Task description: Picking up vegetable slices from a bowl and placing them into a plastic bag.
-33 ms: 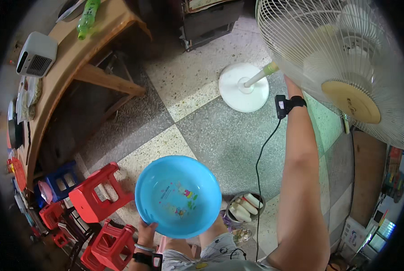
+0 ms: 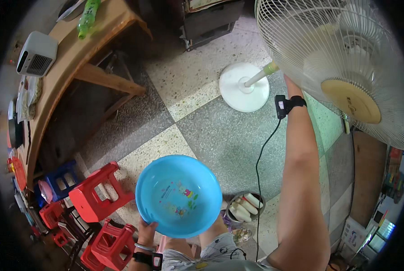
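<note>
My left hand (image 2: 146,230) is closed on the near-left rim of a round blue plastic basin (image 2: 211,198), with the thumb over the edge. The basin has cartoon prints on its bottom, is otherwise bare inside, and hovers above my thighs. My right arm stretches far forward to a standing fan (image 2: 351,101). Behind the fan's wire cage the fingers of my right hand (image 2: 292,83) are hidden, so its grip does not show. The fan's white round base (image 2: 231,90) rests on the tiled floor.
Red plastic stools (image 2: 91,198) and a blue stool (image 2: 59,180) stand at left below a wooden table (image 2: 64,58). Right of the basin, a pot (image 2: 261,208) holds several long white vegetables (image 2: 242,210). A black cable (image 2: 258,180) hangs from my right wrist.
</note>
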`<state>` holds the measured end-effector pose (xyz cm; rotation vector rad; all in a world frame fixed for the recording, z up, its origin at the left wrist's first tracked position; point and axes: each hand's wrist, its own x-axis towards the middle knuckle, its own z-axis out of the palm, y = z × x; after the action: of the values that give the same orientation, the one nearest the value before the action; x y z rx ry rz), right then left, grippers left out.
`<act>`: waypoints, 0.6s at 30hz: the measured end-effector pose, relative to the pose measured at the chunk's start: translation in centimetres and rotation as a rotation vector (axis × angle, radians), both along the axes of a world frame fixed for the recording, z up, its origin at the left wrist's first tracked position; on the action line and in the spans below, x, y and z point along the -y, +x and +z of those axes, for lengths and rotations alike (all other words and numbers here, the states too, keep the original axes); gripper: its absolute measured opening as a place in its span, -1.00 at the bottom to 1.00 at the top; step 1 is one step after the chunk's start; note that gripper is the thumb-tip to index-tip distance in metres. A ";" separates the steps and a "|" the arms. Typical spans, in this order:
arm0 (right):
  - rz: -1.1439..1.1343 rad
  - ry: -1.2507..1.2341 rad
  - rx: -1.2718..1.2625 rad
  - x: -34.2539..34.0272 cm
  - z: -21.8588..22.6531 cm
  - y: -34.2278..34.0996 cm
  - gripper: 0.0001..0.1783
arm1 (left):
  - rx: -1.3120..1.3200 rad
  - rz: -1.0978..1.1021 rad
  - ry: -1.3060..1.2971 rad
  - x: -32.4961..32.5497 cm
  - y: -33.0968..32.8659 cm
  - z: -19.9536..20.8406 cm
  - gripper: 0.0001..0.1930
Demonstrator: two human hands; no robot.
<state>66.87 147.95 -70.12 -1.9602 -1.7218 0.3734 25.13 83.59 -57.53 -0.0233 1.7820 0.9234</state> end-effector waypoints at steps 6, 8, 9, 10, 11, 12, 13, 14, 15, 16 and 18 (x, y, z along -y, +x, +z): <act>-0.026 0.031 0.043 0.5 1.0 -1.4 -0.31 | -0.049 -0.061 -0.042 -0.2 0.9 -0.3 -0.35; -0.027 0.038 0.047 0.5 1.1 -1.9 -0.30 | -0.044 -0.084 0.009 0.1 1.0 -0.6 -0.33; -0.031 0.044 0.053 0.5 1.1 -2.1 -0.29 | -0.040 -0.078 0.006 0.4 1.0 -0.8 -0.33; -0.032 0.048 0.054 0.5 1.2 -2.4 -0.29 | -0.055 -0.082 -0.001 0.5 1.0 -1.0 -0.33; -0.032 0.054 0.055 0.4 1.2 -2.6 -0.28 | -0.069 -0.086 -0.008 0.6 1.1 -1.2 -0.33; -0.039 0.060 0.061 0.4 1.3 -2.8 -0.28 | -0.065 -0.078 -0.011 0.7 1.2 -1.2 -0.33; -0.040 0.063 0.063 0.5 1.4 -2.9 -0.27 | -0.069 -0.066 -0.024 0.4 1.3 -0.8 -0.33; -0.042 0.066 0.060 0.6 1.5 -3.0 -0.26 | -0.074 -0.053 -0.037 0.1 1.4 -0.6 -0.32; -0.048 0.069 0.061 0.7 1.5 -3.2 -0.26 | -0.071 -0.042 -0.040 0.0 1.5 -0.6 -0.32; -0.047 0.074 0.064 0.7 1.6 -3.3 -0.25 | -0.075 -0.047 -0.030 -0.1 1.5 -0.7 -0.32; -0.054 0.070 0.064 1.1 1.9 -3.3 -0.24 | -0.075 -0.040 -0.020 0.3 1.5 -1.0 -0.32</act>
<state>63.59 146.80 -68.21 -1.9838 -1.6938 0.2308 26.66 83.26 -58.57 0.0352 1.8546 0.8880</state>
